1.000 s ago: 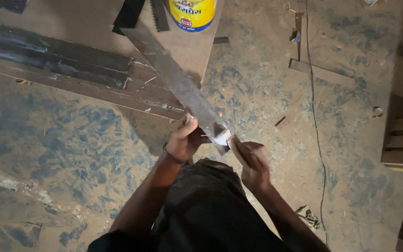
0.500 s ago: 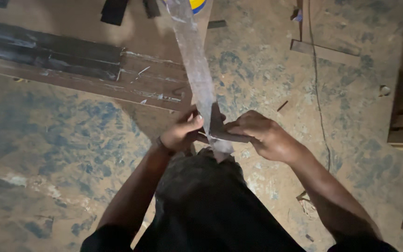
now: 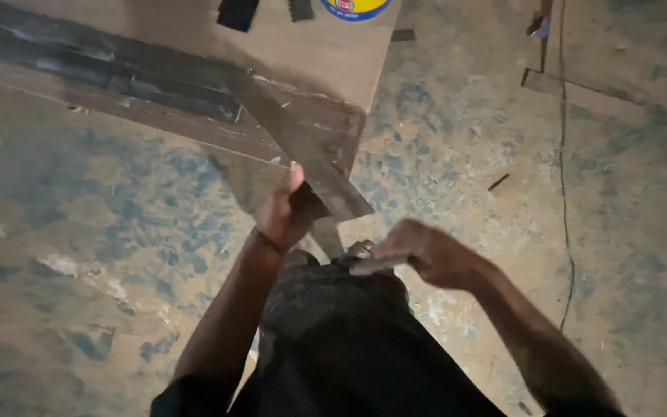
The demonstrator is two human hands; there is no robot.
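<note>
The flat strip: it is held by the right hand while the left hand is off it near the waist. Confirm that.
Wrong hands. In the head view the left hand holds the flat strip, and the right hand is off it, near the waist.

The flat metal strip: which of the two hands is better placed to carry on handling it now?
Probably the left. The left hand already grips the near end of the flat metal strip, which slants up over the board. The right hand is off it, open, near the waist.

Yellow-lidded tin point(image 3: 355, 8), thin cable point(image 3: 563, 154), wooden board point(image 3: 194, 46), dusty floor point(image 3: 79, 255)
</note>
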